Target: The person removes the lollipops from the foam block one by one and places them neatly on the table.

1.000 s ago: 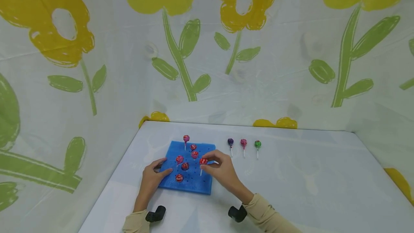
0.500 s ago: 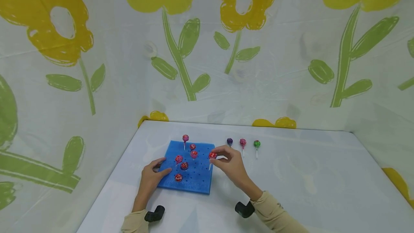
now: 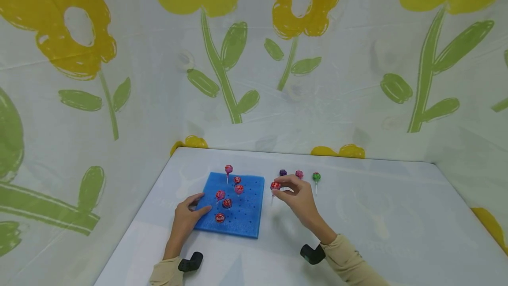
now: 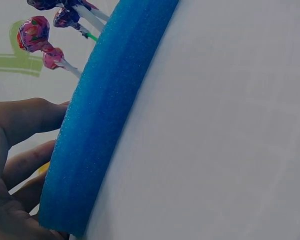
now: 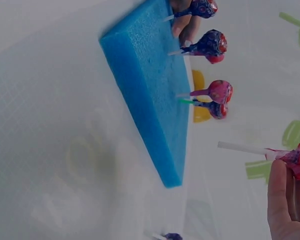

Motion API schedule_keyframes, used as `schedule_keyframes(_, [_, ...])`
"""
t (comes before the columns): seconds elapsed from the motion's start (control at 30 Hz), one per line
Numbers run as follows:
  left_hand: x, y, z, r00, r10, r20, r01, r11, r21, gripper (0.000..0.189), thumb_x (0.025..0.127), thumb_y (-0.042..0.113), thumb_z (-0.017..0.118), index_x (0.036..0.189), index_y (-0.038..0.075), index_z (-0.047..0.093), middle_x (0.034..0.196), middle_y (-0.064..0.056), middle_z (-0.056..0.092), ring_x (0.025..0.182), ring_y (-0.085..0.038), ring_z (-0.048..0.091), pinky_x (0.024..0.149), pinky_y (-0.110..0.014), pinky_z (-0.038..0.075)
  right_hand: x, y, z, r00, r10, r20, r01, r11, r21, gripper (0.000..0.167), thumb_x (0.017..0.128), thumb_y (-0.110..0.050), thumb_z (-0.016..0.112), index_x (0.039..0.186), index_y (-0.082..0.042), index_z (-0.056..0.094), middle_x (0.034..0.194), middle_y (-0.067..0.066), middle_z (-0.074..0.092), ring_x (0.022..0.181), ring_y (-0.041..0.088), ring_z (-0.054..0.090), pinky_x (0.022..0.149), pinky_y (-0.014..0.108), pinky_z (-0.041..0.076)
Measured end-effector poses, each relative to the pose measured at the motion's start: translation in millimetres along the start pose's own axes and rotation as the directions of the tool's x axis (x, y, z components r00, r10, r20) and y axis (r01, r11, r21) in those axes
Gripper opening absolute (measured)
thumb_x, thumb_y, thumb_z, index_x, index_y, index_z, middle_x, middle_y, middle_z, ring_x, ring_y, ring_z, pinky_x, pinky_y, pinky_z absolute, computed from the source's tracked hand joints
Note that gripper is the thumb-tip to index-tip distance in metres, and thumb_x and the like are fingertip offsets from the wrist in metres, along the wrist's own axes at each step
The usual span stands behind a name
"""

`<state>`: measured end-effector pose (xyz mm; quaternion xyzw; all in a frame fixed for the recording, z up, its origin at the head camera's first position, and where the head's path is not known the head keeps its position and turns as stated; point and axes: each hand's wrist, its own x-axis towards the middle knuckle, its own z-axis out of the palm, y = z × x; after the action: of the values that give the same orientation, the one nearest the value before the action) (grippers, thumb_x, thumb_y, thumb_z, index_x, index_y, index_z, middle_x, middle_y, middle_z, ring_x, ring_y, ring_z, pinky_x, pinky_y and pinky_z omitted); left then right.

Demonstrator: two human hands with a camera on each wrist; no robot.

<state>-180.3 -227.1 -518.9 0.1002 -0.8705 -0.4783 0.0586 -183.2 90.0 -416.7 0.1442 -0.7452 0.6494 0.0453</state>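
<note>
A blue foam board (image 3: 242, 226) with small holes lies on the table, several wrapped lollipops standing in it by their sticks. My left hand (image 3: 185, 219) holds its left edge, thumb over the top and fingers along the side; the left wrist view shows the thumb (image 4: 37, 117) against the foam. Off the right side of the board, my right hand (image 3: 299, 197) pinches a red-wrapped lollipop (image 3: 275, 185) between thumb and fingers. Its white stick (image 5: 242, 148) points down, clear of the board.
Behind my right hand lie a purple lollipop (image 3: 283, 172) and a pink lollipop (image 3: 299, 174), both partly hidden, and a green lollipop (image 3: 316, 175) beside them. A flower-printed cloth (image 3: 337, 114) surrounds the white table (image 3: 389, 224).
My right hand has lifted the red lollipop away from the board and carried it right, past the board's edge. The left hand and the board have stayed put.
</note>
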Motion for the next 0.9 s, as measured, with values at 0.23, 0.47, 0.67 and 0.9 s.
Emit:
schedule_keyframes(0.23, [-0.5, 0.3, 0.5, 1.000, 0.002, -0.002, -0.002, 1.000, 0.000, 0.054, 0.082, 0.023, 0.074, 0.129, 0.004, 0.057, 0.126, -0.022, 0.055, 0.115, -0.033, 0.049, 0.094, -0.050, 0.042, 6.0, 28, -13, 0.999, 0.003, -0.045, -0.003, 1.000, -0.005, 0.025, 0.083, -0.003, 0.071, 0.107, 0.000, 0.065, 0.105, 0.015, 0.063, 0.099, 0.028, 0.061, 0.081, 0.023, 0.051])
schedule_keyframes(0.47, [-0.3, 0.6, 1.0, 1.000, 0.004, -0.010, -0.004, 1.000, 0.007, 0.053, 0.081, 0.022, 0.074, 0.128, 0.004, 0.057, 0.125, -0.022, 0.056, 0.113, -0.034, 0.050, 0.093, -0.050, 0.043, 6.7, 37, -25, 0.997, 0.004, -0.076, -0.005, 1.000, -0.015, 0.028, 0.083, -0.009, 0.072, 0.109, 0.000, 0.065, 0.105, 0.014, 0.063, 0.098, 0.025, 0.061, 0.081, 0.023, 0.051])
schedule_keyframes(0.67, [-0.2, -0.2, 1.3, 1.000, 0.004, -0.015, -0.004, 1.000, 0.011, 0.053, 0.081, 0.022, 0.074, 0.128, 0.004, 0.058, 0.124, -0.022, 0.056, 0.112, -0.033, 0.050, 0.092, -0.050, 0.043, 4.1, 22, -35, 0.996, 0.000, -0.089, 0.000, 1.000, -0.002, 0.026, 0.083, 0.000, 0.069, 0.108, 0.007, 0.063, 0.108, 0.022, 0.060, 0.095, 0.028, 0.060, 0.080, 0.022, 0.051])
schedule_keyframes(0.9, [0.0, 0.8, 0.5, 1.000, 0.008, -0.011, -0.008, 1.000, 0.000, 0.053, 0.081, 0.021, 0.074, 0.128, 0.004, 0.058, 0.125, -0.021, 0.056, 0.113, -0.033, 0.050, 0.092, -0.049, 0.043, 3.4, 12, -47, 0.993, 0.021, -0.117, -0.029, 0.998, -0.062, 0.027, 0.085, 0.002, 0.067, 0.110, 0.010, 0.062, 0.111, 0.025, 0.061, 0.096, 0.032, 0.060, 0.077, 0.020, 0.052])
